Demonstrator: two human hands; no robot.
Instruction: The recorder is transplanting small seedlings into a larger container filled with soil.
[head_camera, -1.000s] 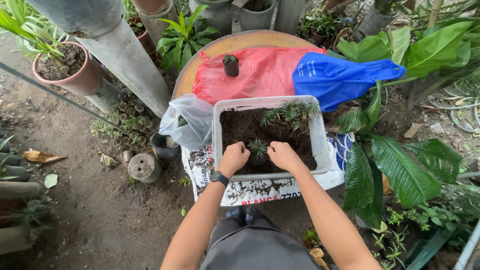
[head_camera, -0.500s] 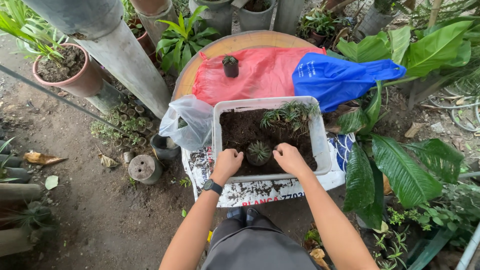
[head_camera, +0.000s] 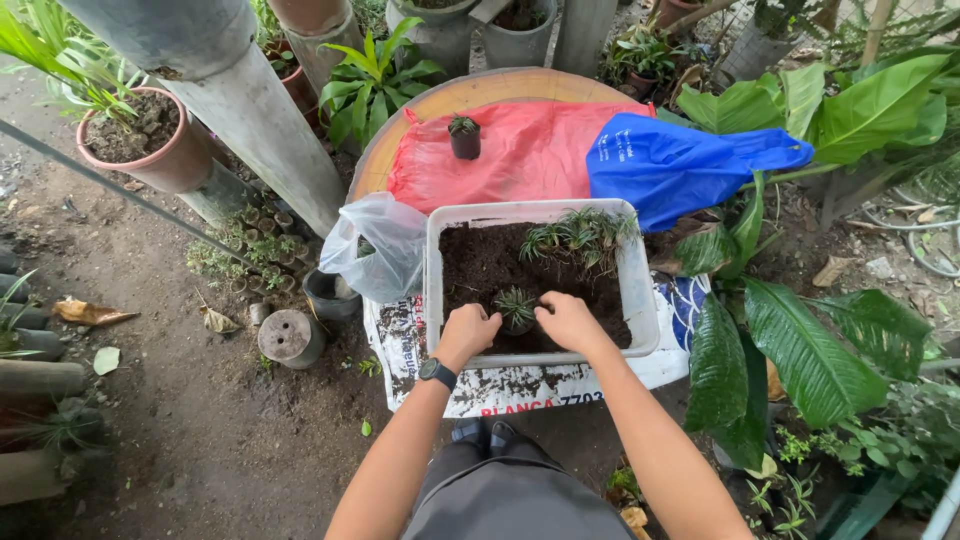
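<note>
A small spiky green plant (head_camera: 517, 303) sits in dark soil (head_camera: 490, 265) near the front of a white plastic tub (head_camera: 640, 300). The left hand (head_camera: 468, 331) is curled up right beside the plant on one side, and the right hand (head_camera: 566, 320) is curled up right beside it on the other side. Both hands press down into the dirt next to the plant, with the fingers bent under, so I cannot tell if they hold any of it or just push on the soil. The left wrist wears a black watch (head_camera: 437, 373). At the back of the tub there is a bunch of more spiky plants (head_camera: 580, 237) lying together on the soil. The tub rests on a white printed sack (head_camera: 520, 385) with crumbs of dirt on it. Just beside the tub on the left is a clear plastic bag (head_camera: 375, 245), and under it is a little dark pot (head_camera: 330, 295). Behind the tub there is a round wooden table (head_camera: 480, 88) with a red bag (head_camera: 530, 150) and a blue bag (head_camera: 680, 165) lying on it. A tiny black pot with a plant (head_camera: 464, 136) stands on the red bag. Big green leaves (head_camera: 810, 350) hang at the right. A brown clay pot (head_camera: 150, 150) with soil stands far off at the left, on the dirt ground (head_camera: 150, 400).
</note>
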